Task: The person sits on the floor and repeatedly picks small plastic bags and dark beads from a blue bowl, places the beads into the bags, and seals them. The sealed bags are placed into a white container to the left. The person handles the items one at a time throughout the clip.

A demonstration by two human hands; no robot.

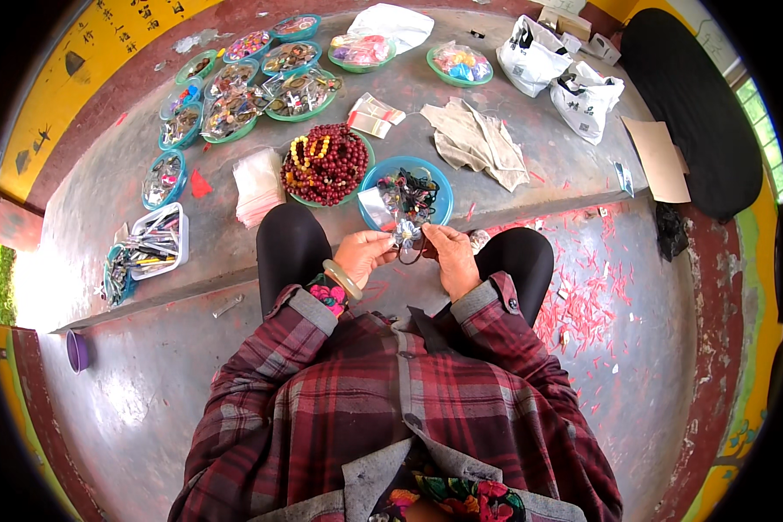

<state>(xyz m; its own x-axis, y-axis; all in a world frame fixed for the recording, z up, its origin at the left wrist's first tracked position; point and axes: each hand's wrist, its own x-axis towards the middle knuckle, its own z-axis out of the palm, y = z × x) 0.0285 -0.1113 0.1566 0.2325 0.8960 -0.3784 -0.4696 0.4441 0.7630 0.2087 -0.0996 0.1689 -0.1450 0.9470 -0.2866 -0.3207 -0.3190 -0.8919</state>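
Observation:
Between my two hands, above my knees, is a hair tie [406,233] with a pale, shiny flower-like ornament and a dark elastic loop hanging below. My left hand [364,254] pinches it from the left, and a pale bangle circles that wrist. From the right, my right hand [452,256] grips it with thumb and fingers. Just beyond lies a blue basin [446,193] holding dark hair ties and a clear packet. Left of it, a green basin [371,157] is heaped with dark red bead strings, some yellow beads on top.
A stack of clear plastic bags [259,184] lies left of the beads. A beige cloth [474,139] is spread at the back. Several basins of trinkets [226,113] crowd the far left, near a white tray of pens [181,233]. White bags [585,100] stand far right; red scraps litter the floor.

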